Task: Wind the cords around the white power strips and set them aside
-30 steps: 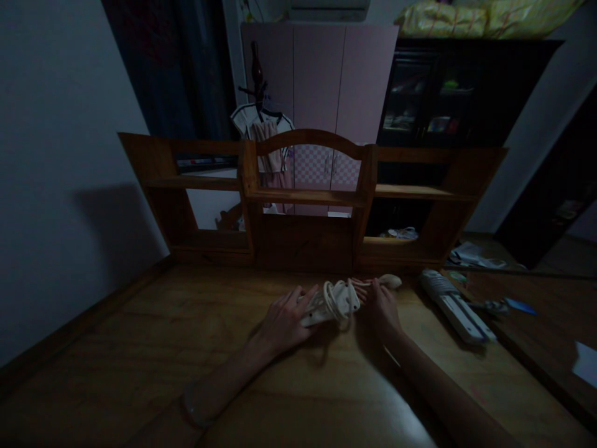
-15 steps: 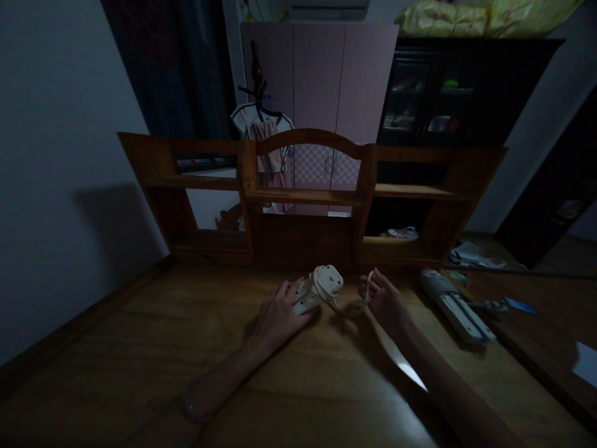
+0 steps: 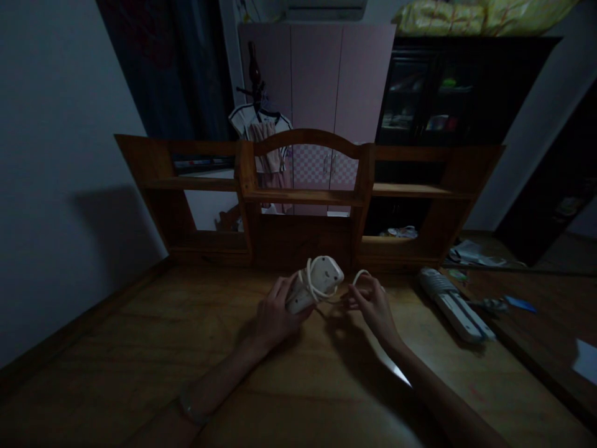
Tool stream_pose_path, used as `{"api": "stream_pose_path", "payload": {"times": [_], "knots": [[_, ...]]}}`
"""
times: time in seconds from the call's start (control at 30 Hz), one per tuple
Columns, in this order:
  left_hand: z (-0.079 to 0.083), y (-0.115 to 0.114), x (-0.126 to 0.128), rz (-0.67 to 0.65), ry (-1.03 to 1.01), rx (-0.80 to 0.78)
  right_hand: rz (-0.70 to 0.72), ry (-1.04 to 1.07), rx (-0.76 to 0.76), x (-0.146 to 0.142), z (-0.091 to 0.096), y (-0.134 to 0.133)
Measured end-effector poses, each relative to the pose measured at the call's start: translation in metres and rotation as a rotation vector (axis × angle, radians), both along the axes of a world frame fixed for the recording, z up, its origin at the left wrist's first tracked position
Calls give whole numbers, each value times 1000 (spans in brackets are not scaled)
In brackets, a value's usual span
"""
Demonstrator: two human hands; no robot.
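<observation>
My left hand is closed round the near end of a white power strip, which is tilted above the wooden desk. Loose turns of a white cord lie about the strip's middle. To the right, my right hand pinches the same cord, and a small loop of it arches over the fingers. Between the strip and that hand runs a short length of cord. The strip's near end is hidden by my left hand.
A second power strip, with grey cord wound round its far end, lies on the desk at the right. A wooden shelf unit stands along the back edge. A blue card and white paper lie farther right.
My right hand has shifted slightly left and turned, still with the cord in its fingers. The power strip has been lifted and tilted a little in my left hand.
</observation>
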State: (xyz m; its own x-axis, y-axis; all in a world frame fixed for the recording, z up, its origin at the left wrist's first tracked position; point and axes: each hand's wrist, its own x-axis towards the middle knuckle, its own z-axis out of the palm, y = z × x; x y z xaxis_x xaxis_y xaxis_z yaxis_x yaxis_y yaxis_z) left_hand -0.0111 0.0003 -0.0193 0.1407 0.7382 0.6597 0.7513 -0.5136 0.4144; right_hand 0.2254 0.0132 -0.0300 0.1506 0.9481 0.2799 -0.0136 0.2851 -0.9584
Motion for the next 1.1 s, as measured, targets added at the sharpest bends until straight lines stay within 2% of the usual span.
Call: {"api": "stream_pose_path", "payload": {"times": [0.1, 0.23, 0.37, 0.47, 0.67, 0.83, 0.97, 1.1], "knots": [[1, -3, -4, -109, 123, 71, 1, 70, -79, 2, 5, 0], [-2, -3, -6, -249, 341, 150, 11, 133, -56, 8, 8, 3], [-3, -5, -2, -306, 533, 126, -14, 291, -21, 9, 3, 8], [-2, -6, 3, -301, 591, 77, 17, 411, -43, 10, -4, 12], [-4, -2, 2, -168, 520, -7, 155, 574, -151, 21, -11, 24], [-7, 4, -1, -25, 353, -53, 271, 689, -223, 18, -5, 24], [-6, 4, -1, 60, 205, -71, 423, 515, -216, 7, 4, 13], [-3, 3, -1, 98, 103, -74, 419, 300, -175, -2, 8, 1]]}}
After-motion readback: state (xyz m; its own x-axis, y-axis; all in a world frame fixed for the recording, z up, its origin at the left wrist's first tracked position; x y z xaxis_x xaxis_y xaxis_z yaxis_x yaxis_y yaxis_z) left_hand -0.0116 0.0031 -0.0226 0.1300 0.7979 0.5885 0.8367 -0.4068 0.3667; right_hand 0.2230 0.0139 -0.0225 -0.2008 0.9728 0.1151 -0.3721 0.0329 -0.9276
